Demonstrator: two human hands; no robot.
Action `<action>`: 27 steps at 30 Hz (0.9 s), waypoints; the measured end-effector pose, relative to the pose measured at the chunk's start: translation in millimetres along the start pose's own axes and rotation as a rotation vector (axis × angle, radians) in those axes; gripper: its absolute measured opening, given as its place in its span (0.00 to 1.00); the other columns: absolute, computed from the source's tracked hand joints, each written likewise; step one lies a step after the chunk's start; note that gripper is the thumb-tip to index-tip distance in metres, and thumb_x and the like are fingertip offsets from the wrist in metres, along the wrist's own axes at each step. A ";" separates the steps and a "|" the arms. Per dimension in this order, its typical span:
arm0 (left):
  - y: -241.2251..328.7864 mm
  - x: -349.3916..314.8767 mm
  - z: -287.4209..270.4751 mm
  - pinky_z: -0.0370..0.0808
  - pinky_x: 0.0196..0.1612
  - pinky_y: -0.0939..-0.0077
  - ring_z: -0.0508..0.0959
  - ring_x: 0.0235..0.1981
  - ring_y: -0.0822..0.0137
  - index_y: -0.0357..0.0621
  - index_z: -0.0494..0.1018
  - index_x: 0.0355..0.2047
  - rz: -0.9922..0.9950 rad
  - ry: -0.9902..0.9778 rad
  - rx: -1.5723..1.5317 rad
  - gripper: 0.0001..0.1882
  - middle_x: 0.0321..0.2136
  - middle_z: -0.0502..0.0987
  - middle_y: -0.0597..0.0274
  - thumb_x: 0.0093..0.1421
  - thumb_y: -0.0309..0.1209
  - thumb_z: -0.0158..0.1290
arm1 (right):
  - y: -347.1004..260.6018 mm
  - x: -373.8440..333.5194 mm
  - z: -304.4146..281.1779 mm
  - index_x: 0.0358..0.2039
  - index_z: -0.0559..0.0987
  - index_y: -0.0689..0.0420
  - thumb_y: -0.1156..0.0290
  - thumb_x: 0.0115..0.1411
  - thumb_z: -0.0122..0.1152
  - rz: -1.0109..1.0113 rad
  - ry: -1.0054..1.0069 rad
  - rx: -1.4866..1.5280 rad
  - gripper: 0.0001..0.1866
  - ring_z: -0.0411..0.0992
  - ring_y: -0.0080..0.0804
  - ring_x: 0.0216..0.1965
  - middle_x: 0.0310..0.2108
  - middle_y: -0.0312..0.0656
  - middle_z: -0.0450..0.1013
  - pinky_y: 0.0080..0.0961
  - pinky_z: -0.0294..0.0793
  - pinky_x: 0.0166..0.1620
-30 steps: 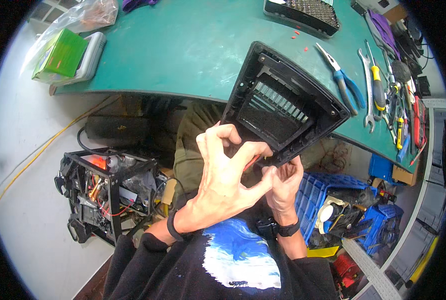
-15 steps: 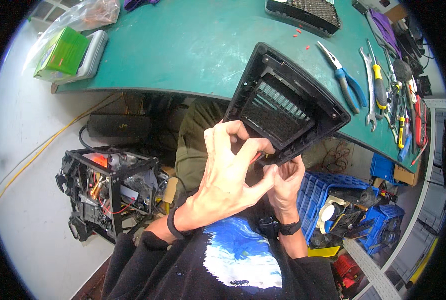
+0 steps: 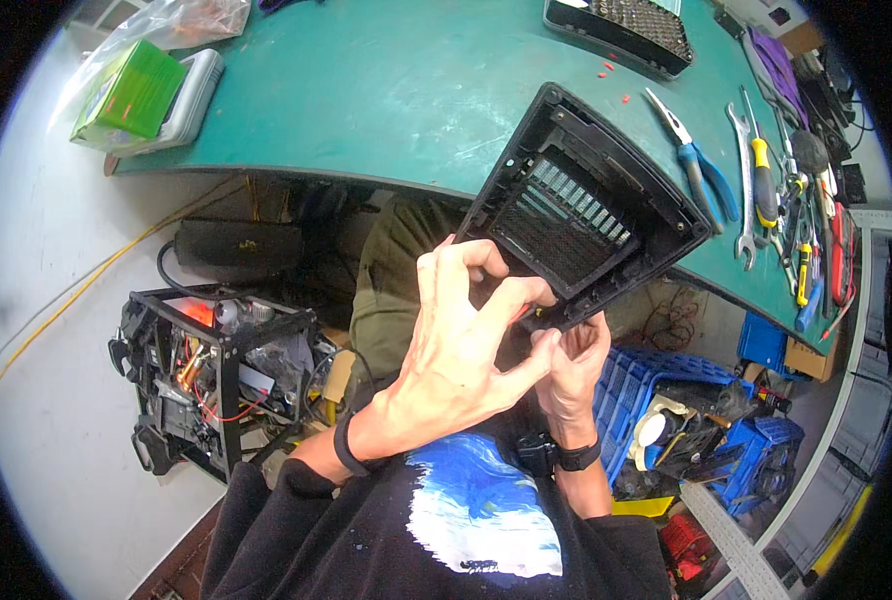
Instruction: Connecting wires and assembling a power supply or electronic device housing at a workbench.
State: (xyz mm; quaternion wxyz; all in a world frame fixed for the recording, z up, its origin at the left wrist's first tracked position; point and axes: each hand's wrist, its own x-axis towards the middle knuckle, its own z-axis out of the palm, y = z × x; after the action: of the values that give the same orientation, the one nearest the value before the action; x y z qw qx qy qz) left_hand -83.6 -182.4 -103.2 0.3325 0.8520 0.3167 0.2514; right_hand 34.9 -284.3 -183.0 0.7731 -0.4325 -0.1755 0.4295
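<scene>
Both hands' grip [image 3: 541, 335] clamps the black vented housing [image 3: 581, 205] at its near lower edge.

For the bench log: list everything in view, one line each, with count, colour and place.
Vented housing: one, black, held over the table's near edge.
Table: one, green top, upper half.
Pliers: one, blue handles, on the table to the right.
Wrench: one, silver, beside the pliers.
Green box: one, on a grey tray, far left of the table.
Grille panel: one, black, table's far side.
Open frame with wiring: one, black, on the floor to the left.
Crates: blue, count unclear, on the floor to the right.
Left hand: one, fingers at the housing's lower edge.
Right hand: one, under the housing.
</scene>
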 end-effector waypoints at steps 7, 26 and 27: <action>-3.4 -0.2 4.0 0.63 0.61 0.46 0.65 0.51 0.47 0.48 0.78 0.44 0.026 0.000 0.020 0.21 0.47 0.65 0.50 0.50 0.34 0.71 | 4.7 -4.0 -4.3 0.58 0.72 0.60 0.73 0.60 0.75 0.023 0.044 -0.009 0.28 0.78 0.21 0.39 0.51 0.41 0.78 0.18 0.80 0.42; -14.9 7.3 3.1 0.57 0.69 0.28 0.77 0.47 0.58 0.50 0.82 0.41 0.082 0.048 0.083 0.15 0.41 0.74 0.62 0.53 0.32 0.71 | 9.3 0.6 -0.3 0.65 0.68 0.64 0.78 0.60 0.73 0.095 -0.019 0.118 0.34 0.74 0.32 0.60 0.60 0.44 0.74 0.34 0.72 0.66; -16.1 9.9 2.2 0.61 0.68 0.31 0.78 0.44 0.60 0.50 0.82 0.40 0.099 0.063 0.089 0.14 0.38 0.75 0.64 0.53 0.32 0.71 | 8.8 0.6 0.3 0.65 0.68 0.64 0.78 0.60 0.73 0.096 -0.021 0.119 0.34 0.74 0.32 0.60 0.60 0.44 0.74 0.34 0.72 0.66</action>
State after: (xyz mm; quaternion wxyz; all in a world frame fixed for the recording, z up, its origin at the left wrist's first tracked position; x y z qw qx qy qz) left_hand -81.6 -167.0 -114.1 0.2713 0.8721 0.2955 0.2801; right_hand 30.5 -281.4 -190.1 0.7740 -0.3892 -0.1369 0.4804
